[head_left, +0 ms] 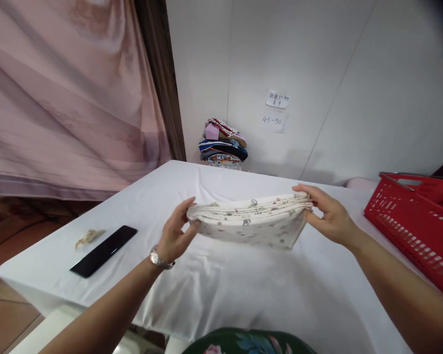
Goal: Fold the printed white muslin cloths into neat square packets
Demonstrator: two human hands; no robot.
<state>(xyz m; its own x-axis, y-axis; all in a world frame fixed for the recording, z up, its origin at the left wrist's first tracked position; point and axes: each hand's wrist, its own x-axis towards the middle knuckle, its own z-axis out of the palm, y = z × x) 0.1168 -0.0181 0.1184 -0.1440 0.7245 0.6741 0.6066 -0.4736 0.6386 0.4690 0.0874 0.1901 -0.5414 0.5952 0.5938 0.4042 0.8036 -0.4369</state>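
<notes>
A white cloth (251, 228) with a small scattered print, folded into several layers, is held up between my two hands. My left hand (177, 230) pinches its left end, thumb in front and fingers behind; a metal watch is on that wrist. At the opposite end, my right hand (328, 214) grips the layered edge between thumb and fingers. The folded edges face upward, and the front layer hangs down over the white tablecloth (221, 285). Whether the lower edge touches the table I cannot tell.
On the table's left lie a black phone-like slab (104, 250) and a small crumpled beige item (89, 237). A red plastic basket (413, 226) stands at the right. Behind the table's far edge is a stack of folded fabrics (224, 145). A pink curtain (70, 98) hangs at the left.
</notes>
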